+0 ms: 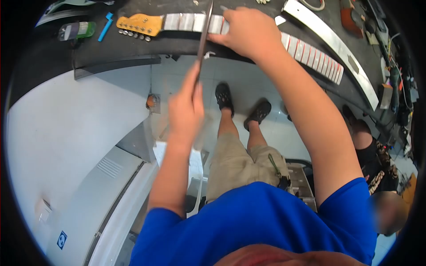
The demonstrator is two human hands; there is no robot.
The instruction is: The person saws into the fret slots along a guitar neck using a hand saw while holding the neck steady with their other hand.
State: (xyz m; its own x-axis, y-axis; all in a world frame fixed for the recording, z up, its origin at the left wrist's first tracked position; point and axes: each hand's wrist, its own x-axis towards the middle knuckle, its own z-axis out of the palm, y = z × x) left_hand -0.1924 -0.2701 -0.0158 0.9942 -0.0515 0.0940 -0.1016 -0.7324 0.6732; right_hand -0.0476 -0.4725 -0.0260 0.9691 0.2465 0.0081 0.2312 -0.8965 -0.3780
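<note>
A guitar neck lies along the dark workbench, with a yellow-orange headstock [140,25] and metal tuners at its left end. White strips with thin red lines between them cover its fingerboard [313,57]. My right hand [250,33] is closed around the middle of the neck, hiding that stretch. In my left hand [186,106], slightly blurred, is a long, tapered metal file [204,42]. Its pointed end reaches upward across the neck, just left of my right hand. Whether the file touches the neck, I cannot tell.
On the bench [126,48] lie a blue tool [105,27] and a clear-and-green bottle [79,31]. Beyond the neck runs a long pale bar [335,42]. Assorted tools crowd the right edge. Another person [377,168] is at lower right; a grey cabinet [95,195] stands at left.
</note>
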